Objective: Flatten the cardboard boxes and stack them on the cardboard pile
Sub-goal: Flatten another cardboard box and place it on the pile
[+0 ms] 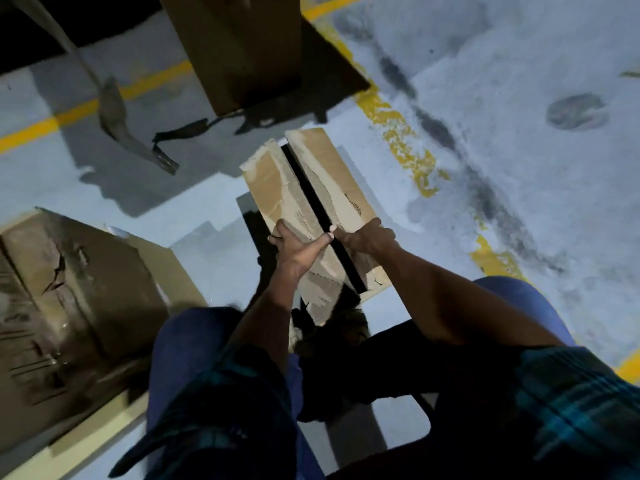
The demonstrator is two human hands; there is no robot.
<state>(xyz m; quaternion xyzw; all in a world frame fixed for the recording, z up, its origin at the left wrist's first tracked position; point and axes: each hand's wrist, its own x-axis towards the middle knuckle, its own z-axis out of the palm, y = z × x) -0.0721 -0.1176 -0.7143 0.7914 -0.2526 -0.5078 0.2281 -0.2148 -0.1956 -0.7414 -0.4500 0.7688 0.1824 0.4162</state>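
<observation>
A small brown cardboard box (311, 188) stands on the grey floor in front of my knees, its two top flaps parted by a dark slit down the middle. My left hand (294, 242) grips the left flap near its close end, thumb at the slit. On the other side, my right hand (367, 237) grips the right flap, fingers curled over its edge. A pile of flattened cardboard (69, 292) lies on the floor at the left.
A tall cardboard box (239, 46) stands at the top centre, with dark strips of tape (180, 133) on the floor beside it. Yellow painted lines (405, 140) cross the floor. My knees in blue trousers fill the bottom of the view.
</observation>
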